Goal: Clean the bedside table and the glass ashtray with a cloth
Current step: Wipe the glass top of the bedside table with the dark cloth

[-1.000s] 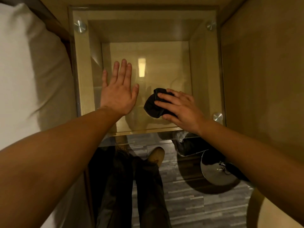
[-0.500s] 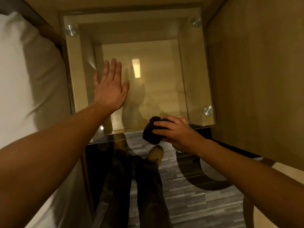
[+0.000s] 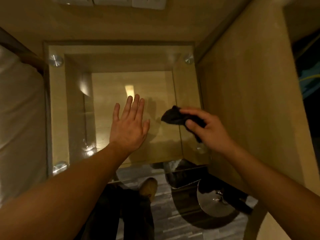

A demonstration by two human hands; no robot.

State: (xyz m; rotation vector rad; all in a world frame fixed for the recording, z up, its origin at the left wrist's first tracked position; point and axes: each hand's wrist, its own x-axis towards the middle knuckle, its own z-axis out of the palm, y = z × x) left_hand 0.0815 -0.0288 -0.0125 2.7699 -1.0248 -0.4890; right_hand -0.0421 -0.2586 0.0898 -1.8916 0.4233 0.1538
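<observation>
The bedside table (image 3: 57, 104) is a pale wooden box under a clear glass top held by round metal studs at the corners. My left hand (image 3: 129, 129) lies flat and open on the middle of the glass, fingers spread. My right hand (image 3: 207, 130) grips a bunched black cloth (image 3: 173, 115) over the right part of the glass, near the table's right side. No glass ashtray shows in this view.
A white bed (image 3: 19, 118) runs along the left of the table. A wooden panel (image 3: 251, 101) closes in the right side. White wall sockets (image 3: 121, 1) sit above. Below the table front are my dark trousers and shoe (image 3: 149, 186), a round metal base (image 3: 214, 201) and striped grey flooring.
My right hand has carried the cloth from the front edge of the glass up and to the right. The left hand stays flat on the glass. The view has tilted up.
</observation>
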